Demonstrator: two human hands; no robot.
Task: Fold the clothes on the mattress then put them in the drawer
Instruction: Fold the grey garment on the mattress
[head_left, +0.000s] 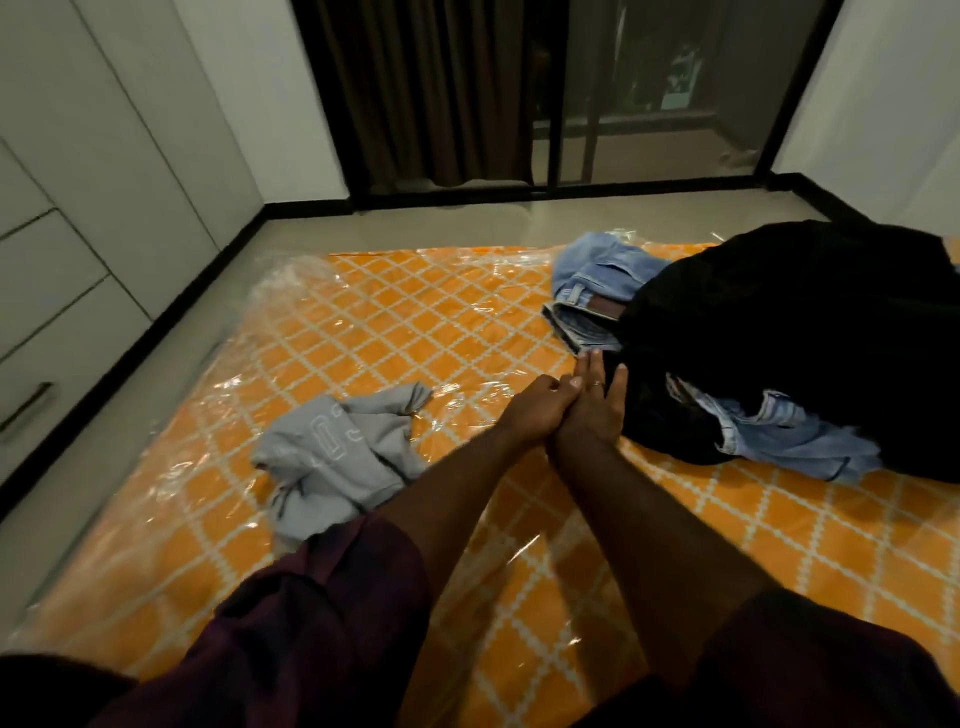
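An orange mattress (415, 332) with a white lattice print, wrapped in clear plastic, lies on the floor. A crumpled grey hoodie (337, 457) sits on it left of my arms. At the right is a pile: a large black garment (779, 332) over light blue jeans (597, 280), with more denim (795, 436) poking out at its front. My right hand (595, 405) lies flat with fingers spread at the black garment's edge. My left hand (535, 410) is curled against it, holding no cloth.
White cabinet drawers (52, 312) with a dark handle (26, 410) line the left wall. A strip of grey floor (171, 364) runs between them and the mattress. A dark curtain (431, 93) and a glass sliding door (649, 104) stand beyond.
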